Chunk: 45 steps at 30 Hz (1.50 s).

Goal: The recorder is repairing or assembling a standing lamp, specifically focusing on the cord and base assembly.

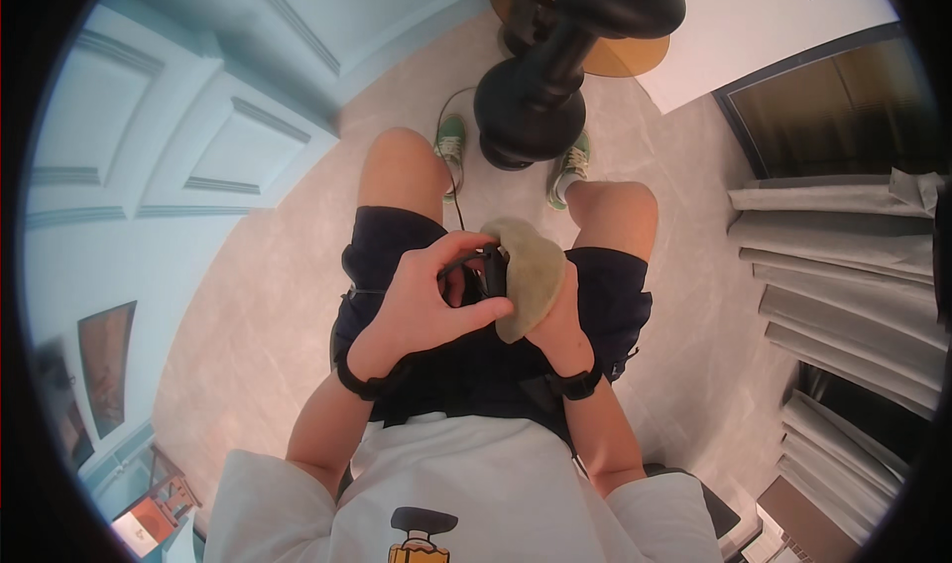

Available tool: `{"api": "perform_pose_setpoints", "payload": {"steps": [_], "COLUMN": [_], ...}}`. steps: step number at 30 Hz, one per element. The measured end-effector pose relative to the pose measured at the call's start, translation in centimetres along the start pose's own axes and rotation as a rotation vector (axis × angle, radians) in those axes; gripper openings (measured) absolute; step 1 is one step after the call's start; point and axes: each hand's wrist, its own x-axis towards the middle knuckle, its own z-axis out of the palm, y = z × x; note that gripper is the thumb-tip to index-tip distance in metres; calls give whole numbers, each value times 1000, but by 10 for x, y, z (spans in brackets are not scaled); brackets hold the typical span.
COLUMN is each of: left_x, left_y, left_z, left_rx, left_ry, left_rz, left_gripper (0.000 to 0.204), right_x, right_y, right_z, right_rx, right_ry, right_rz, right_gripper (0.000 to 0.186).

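My left hand [424,300] is closed around a small black object [493,271], which has a thin curved arm like folded glasses; its exact kind is unclear. Pressed against its right side is a soft olive-green cloth [537,270]. My right hand [563,323] holds that cloth from behind, its fingers mostly hidden under it. Both hands meet above my lap, over dark shorts [397,236]. A thin dark cable [457,201] runs from the floor ahead up toward my left hand; whether it joins the black object is hidden.
Between my green shoes [451,138] stands a glossy black rounded pedestal [531,117], with an amber disc [635,55] behind it. Pale blue panelled walls [248,146] rise on the left. At right are a white surface [764,27] and grey curtains [843,246].
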Motion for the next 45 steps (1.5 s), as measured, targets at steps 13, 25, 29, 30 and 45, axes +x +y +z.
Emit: {"api": "perform_pose_setpoints", "payload": {"steps": [13,25,29,30,45], "left_x": [1,-1,-1,-1,-4], "left_y": [-20,-7,-8,-9,-4], "left_z": [-18,2,0,1,14], "left_rx": [-707,-557,-542,-565,-457], "left_ry": [30,-11,-32,-26,87], "left_rz": [-66,17,15,17,7], "left_gripper": [38,48,50,49,41], "right_x": [-14,-7,-5,-4,-6], "right_y": [20,4,6,5,6], "right_z": [13,12,11,12,13], "right_rx": [750,684,757,780,776], "right_ry": [146,88,74,75,98], "right_rz": [256,221,263,264,241], "right_gripper": [45,65,67,67,67]}}
